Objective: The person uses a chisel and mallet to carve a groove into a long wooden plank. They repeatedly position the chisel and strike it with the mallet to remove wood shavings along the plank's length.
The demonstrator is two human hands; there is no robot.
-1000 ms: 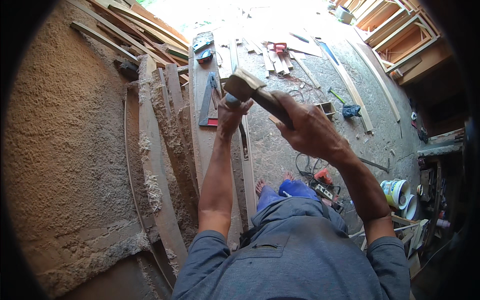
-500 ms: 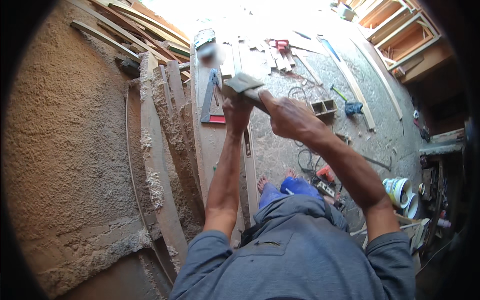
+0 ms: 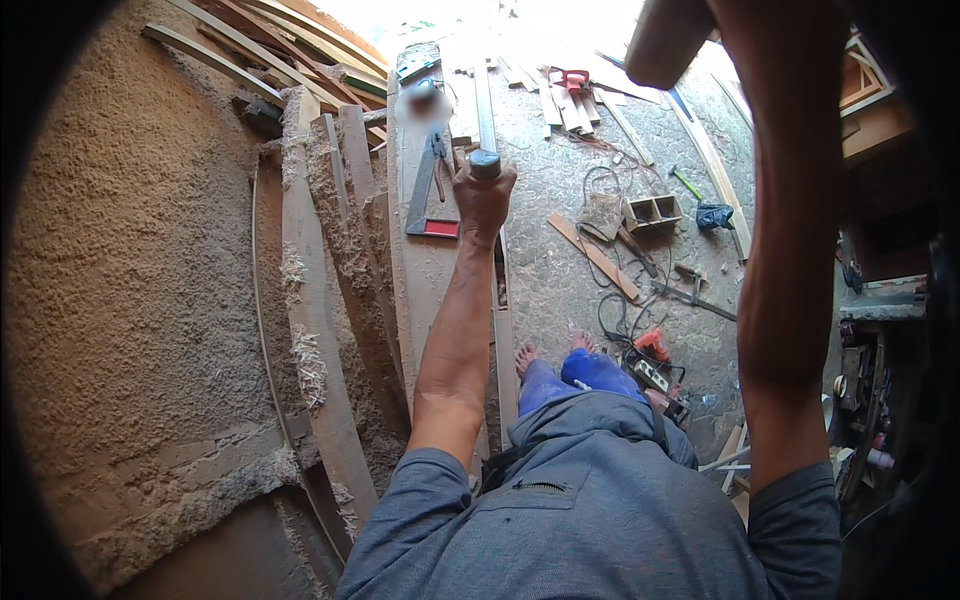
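Note:
My left hand is closed in a fist around an upright chisel; only the butt of its handle shows above the fingers. Below it a long narrow wooden board with a slot cut in it runs away from me; the chisel's tip is hidden. A wooden mallet is raised high at the upper right, gripped by my right hand, which lies mostly past the top edge above my right forearm. Left of the chisel, a try square with a red inset and pliers rest on a wide plank.
Rough planks with shavings stand along the wall at left. On the floor at right lie a loose wood strip, a hollow block, a green-handled hammer, cords and an orange power tool near my feet.
My right hand with the mallet has swung up and to the right, away from the chisel. My left hand stays in nearly the same place, and the chisel's butt now shows.

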